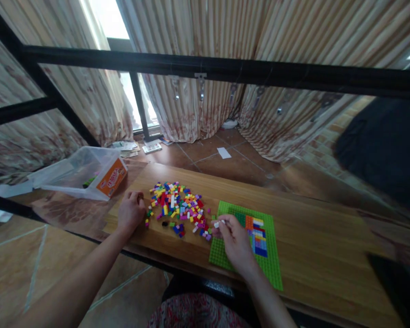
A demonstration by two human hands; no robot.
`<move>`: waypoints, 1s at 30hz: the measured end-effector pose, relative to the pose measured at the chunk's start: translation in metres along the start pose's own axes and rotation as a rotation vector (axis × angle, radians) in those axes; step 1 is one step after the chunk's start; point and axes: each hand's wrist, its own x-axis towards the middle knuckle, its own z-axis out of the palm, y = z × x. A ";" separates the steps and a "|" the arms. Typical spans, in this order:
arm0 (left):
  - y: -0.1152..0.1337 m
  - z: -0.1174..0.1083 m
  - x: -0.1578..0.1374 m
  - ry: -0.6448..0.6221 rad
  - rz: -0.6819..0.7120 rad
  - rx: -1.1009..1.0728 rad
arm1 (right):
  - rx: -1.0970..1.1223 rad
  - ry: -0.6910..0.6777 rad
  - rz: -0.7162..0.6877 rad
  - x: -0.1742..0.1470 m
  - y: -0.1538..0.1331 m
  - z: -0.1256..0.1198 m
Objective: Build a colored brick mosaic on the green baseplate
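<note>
My right hand (234,237) is over the left part of a green studded baseplate (275,269), pinching a small white toy brick (220,223) between thumb and fingers. On the baseplate, partly behind that hand, is a block of fitted bricks (259,237) in orange, yellow, red, white and blue. My left hand (132,212) rests on the table at the left side of a loose pile of colourful bricks (177,202). Its fingers are curled inward, and whatever they may hold is hidden.
The wooden table (314,246) runs to the right. Left of it stands a clear plastic bin (78,175) with an orange label and a few pieces inside. A black metal rail (225,70) crosses in front of striped curtains (205,109). Papers (224,153) lie on the tiled floor.
</note>
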 end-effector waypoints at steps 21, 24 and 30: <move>0.003 -0.003 0.004 -0.011 -0.015 0.039 | -0.252 0.308 -0.109 0.004 0.040 -0.113; 0.004 -0.003 0.004 0.001 -0.002 0.030 | -0.455 0.331 -0.179 0.004 0.042 -0.119; 0.004 -0.004 0.003 0.001 0.015 0.029 | -0.663 0.394 -0.296 0.004 0.044 -0.121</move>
